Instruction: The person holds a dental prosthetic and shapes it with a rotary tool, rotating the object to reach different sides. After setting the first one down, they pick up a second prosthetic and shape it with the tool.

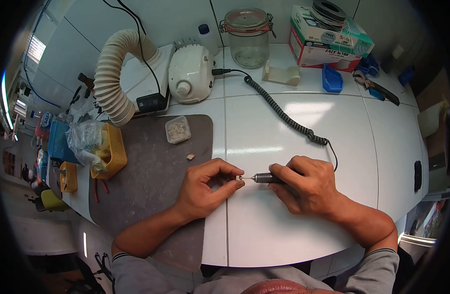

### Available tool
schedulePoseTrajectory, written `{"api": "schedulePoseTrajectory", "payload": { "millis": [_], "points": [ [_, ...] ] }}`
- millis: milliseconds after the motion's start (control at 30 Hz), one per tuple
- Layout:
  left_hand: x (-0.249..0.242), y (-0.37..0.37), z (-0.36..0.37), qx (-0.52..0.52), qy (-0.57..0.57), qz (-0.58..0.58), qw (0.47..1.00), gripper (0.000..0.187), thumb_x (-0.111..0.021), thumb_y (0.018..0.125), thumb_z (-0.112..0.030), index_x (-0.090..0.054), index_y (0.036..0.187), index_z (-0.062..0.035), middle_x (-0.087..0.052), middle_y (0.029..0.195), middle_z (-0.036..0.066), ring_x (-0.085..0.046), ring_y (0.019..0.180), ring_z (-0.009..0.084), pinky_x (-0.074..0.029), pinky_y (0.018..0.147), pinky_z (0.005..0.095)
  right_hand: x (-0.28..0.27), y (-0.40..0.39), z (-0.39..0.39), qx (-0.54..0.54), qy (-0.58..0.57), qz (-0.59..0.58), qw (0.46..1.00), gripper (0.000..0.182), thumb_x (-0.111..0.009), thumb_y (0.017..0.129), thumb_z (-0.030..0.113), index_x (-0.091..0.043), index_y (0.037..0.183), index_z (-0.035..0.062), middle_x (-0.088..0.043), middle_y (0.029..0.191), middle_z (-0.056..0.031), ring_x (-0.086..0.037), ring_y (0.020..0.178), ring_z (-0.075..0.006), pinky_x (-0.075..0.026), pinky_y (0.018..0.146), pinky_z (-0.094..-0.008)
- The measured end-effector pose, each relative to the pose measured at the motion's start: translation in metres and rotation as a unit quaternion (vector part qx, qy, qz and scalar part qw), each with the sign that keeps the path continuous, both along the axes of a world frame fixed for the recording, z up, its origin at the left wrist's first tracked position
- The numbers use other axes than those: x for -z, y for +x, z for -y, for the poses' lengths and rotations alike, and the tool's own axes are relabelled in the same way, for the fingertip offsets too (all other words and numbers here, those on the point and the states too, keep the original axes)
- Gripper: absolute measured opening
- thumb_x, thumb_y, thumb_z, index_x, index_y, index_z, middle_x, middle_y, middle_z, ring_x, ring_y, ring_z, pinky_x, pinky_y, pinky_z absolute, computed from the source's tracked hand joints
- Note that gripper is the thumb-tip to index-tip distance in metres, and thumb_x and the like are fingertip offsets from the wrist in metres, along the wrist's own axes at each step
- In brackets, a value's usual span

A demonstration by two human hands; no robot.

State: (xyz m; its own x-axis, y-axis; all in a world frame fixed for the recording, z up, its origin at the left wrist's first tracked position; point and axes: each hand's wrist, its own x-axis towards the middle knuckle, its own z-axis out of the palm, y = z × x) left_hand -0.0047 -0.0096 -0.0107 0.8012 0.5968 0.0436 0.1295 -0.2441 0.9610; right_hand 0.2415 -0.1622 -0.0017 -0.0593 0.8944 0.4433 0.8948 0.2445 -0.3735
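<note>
1. White-tiled tabletop [293, 235] fills most of the head view, with a dark mat [151, 196] lying over its left part and a tiled wall [186, 19] behind.
2. Left hand [205, 190]: the wrist is above the mat's right edge, and the tips of thumb and index finger are almost together, pinching a small pale piece [239, 178] between them. That piece is held above the bare tiles, just past the mat.
3. Right hand [308, 183]: thumb and fingers are closed around a black handpiece [268, 178], held roughly level and pointing left. Its thin bit [248, 178] reaches the pale piece; whether the two touch is too small to tell.
4. On the mat, a clear square tub [178, 130] holds pale bits, and one loose fragment [190, 157] lies between it and the left hand.
5. Left of these, a yellow basket [118, 152] with plastic bags sits at the mat's edge.
6. Toward the back are a ribbed hose [109, 81], a white control unit [189, 73] with a knob, and a clip-top glass jar [249, 46].
7. Coiled cord [284, 117] runs from beside the control unit down behind the right hand, where its end is hidden.
8. Further right stand stacked boxes [325, 49], a blue tray [331, 79] and a plier-like tool [377, 89].
</note>
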Motion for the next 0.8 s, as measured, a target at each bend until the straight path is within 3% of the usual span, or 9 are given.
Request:
{"api": "schedulePoseTrajectory", "payload": {
  "millis": [133,233,800],
  "points": [
    [-0.0011,0.0001,-0.0001,-0.006,-0.019,-0.002,1.000,0.018,-0.085,0.097,-0.002,-0.080,0.114,0.0011,-0.080,0.103,0.009,-0.076,0.092,0.0124,-0.061,0.079,0.0267,0.0018,0.0006,-0.0021,0.001,0.002,-0.014,1.000,0.033,-0.092,0.087,0.029,-0.078,0.113,0.0150,-0.055,0.075,0.0003,-0.055,0.057,-0.0157,-0.041,0.050,-0.0339],
    [-0.0047,-0.0024,-0.0026,0.019,-0.017,-0.034,0.999,0.021,-0.083,0.098,0.004,-0.077,0.117,0.0047,-0.077,0.111,0.011,-0.075,0.101,0.0130,-0.063,0.086,0.0267,0.0020,0.0003,-0.0023,0.005,-0.002,-0.015,1.000,0.034,-0.093,0.086,0.029,-0.079,0.113,0.0152,-0.055,0.075,0.0005,-0.054,0.057,-0.0154,-0.040,0.050,-0.0336],
    [-0.0060,-0.0005,-0.0016,0.017,0.001,-0.023,1.000,0.021,-0.084,0.097,0.004,-0.078,0.117,0.0038,-0.077,0.107,0.009,-0.074,0.095,0.0110,-0.061,0.081,0.0251,0.0010,0.0000,-0.0016,0.009,-0.008,-0.007,1.000,0.034,-0.093,0.086,0.029,-0.079,0.113,0.0157,-0.055,0.076,0.0003,-0.055,0.058,-0.0155,-0.041,0.051,-0.0339]
  ]
}}
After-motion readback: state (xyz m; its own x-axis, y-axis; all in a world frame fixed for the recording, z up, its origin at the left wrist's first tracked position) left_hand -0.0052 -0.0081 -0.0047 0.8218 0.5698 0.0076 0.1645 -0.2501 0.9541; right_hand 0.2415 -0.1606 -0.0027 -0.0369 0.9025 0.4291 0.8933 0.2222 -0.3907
